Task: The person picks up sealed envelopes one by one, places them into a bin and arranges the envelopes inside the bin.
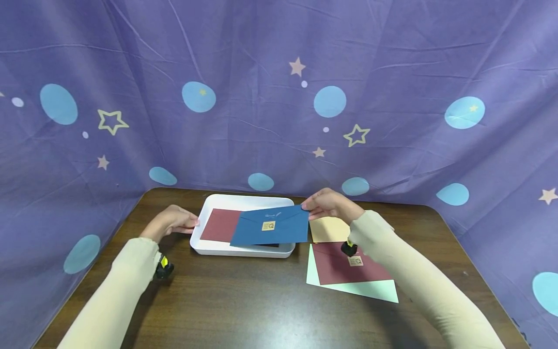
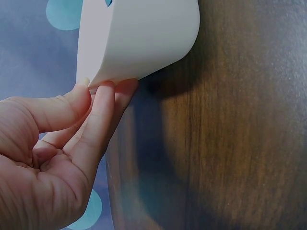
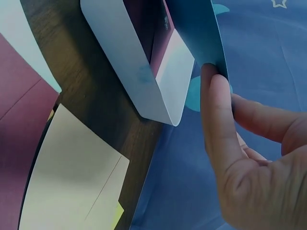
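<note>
A white tray [image 1: 244, 251] stands toward the back of the table, a dark red envelope [image 1: 219, 226] lying inside it. My left hand [image 1: 175, 220] pinches the tray's left rim between thumb and fingers, as the left wrist view shows. Over the right part of the tray is a blue envelope [image 1: 253, 232] with a small tan sticker. Its upper right corner is pinched by the thumb and fingers of my right hand [image 1: 329, 203]. In the right wrist view this envelope [image 3: 199, 31] is tilted, its held end above the tray's edge. What lies beneath it is partly hidden.
Right of the tray lie a cream envelope [image 1: 327, 230], another dark red envelope [image 1: 335, 266] and a pale green one [image 1: 370, 289], overlapping, partly below my right forearm. The brown wooden table [image 1: 226, 300] reaches a purple star-patterned cloth [image 1: 270, 72] behind.
</note>
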Action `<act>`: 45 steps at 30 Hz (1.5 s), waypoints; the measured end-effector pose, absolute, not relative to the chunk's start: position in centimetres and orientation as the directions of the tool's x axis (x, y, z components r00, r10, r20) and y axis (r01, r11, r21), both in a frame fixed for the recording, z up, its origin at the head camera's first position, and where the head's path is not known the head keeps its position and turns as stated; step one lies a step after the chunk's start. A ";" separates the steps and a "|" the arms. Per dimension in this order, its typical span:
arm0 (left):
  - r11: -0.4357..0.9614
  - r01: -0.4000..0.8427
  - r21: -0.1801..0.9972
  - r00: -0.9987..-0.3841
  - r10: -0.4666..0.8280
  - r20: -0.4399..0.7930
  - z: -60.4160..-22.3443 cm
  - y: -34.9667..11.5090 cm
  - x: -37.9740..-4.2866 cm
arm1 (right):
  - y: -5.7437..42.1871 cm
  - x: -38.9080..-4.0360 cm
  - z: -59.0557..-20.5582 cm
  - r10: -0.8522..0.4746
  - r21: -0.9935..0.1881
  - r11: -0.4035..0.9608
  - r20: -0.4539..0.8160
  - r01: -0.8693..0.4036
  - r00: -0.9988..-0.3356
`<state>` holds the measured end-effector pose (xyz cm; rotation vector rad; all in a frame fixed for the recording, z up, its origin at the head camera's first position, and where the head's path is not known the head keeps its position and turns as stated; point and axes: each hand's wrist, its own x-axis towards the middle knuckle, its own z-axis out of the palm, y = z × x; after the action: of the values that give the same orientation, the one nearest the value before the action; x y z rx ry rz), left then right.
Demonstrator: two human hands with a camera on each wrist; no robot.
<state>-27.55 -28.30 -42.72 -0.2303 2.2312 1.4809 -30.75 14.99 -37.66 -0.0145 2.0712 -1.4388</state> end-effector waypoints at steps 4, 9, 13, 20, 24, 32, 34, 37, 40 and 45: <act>0.405 -0.376 0.834 -0.886 0.108 -0.452 -42.8 -28.3 -27.6 | 14.5 -30.7 -37.8 -0.329 -0.852 0.398 -0.479 0.341 -0.813; 0.413 -0.378 0.829 -0.886 0.100 -0.454 -42.8 -28.2 -27.5 | 14.2 -30.7 -38.0 -0.332 -0.859 0.363 -0.482 0.361 -0.811; 0.416 -0.380 0.826 -0.885 0.096 -0.455 -42.7 -28.3 -27.5 | 14.1 -30.8 -38.3 -0.331 -0.867 0.334 -0.475 0.370 -0.815; 0.400 -0.385 0.832 -0.884 0.098 -0.456 -42.7 -28.3 -27.5 | 13.4 -30.5 -38.7 -0.286 -0.885 0.266 -0.451 0.382 -0.845; 0.401 -0.382 0.833 -0.885 0.102 -0.455 -42.7 -28.3 -27.6 | 13.1 -30.4 -38.8 -0.265 -0.895 0.229 -0.436 0.383 -0.860; 0.412 -0.382 0.827 -0.883 0.101 -0.458 -42.7 -28.3 -27.6 | 12.1 -30.3 -38.3 -0.201 -0.887 0.222 -0.447 0.404 -0.872; 0.415 -0.384 0.825 -0.882 0.097 -0.460 -42.7 -28.4 -27.6 | 11.8 -30.2 -38.3 -0.191 -0.888 0.220 -0.446 0.405 -0.874; 0.417 -0.387 0.823 -0.882 0.093 -0.462 -42.7 -28.4 -27.6 | 11.3 -30.2 -38.3 -0.190 -0.889 0.216 -0.443 0.403 -0.876; 0.416 -0.386 0.823 -0.882 0.094 -0.461 -42.7 -28.4 -27.6 | 10.8 -30.1 -38.4 -0.193 -0.890 0.215 -0.442 0.402 -0.876; 0.418 -0.384 0.823 -0.883 0.095 -0.460 -42.7 -28.4 -27.6 | 10.2 -30.1 -38.3 -0.186 -0.885 0.227 -0.449 0.406 -0.874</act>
<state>-27.62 -28.38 -42.74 -0.2452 2.2382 1.4669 -30.08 10.16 -38.34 0.2020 2.0409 -1.6893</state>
